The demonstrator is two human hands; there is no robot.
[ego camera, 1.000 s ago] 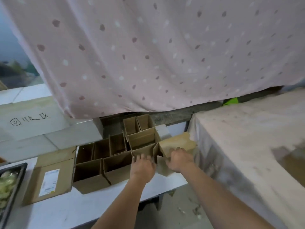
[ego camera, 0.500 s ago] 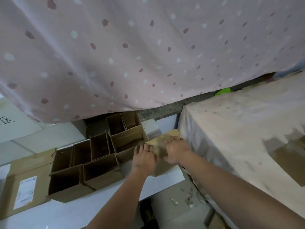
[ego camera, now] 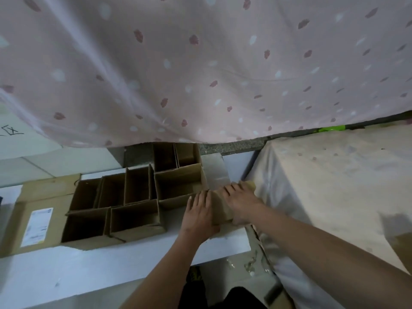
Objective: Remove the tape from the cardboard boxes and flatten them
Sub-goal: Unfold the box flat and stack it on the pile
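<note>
Pressing flat-fingered, the left hand (ego camera: 199, 214) and right hand (ego camera: 239, 202) squash the small brown cardboard box (ego camera: 220, 208) (near the white table's (ego camera: 89, 270) edge); it might slide off.

Handwritten character "区" on white sheet (ego camera: 13, 139), far left; box label (ego camera: 36, 227) print too small.

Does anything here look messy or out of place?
A little. Small scraps litter the floor below the white table's edge. A large spotted cloth hangs low over the open boxes. Both hands, left and right, press a flattened box that overhangs the table edge.
</note>
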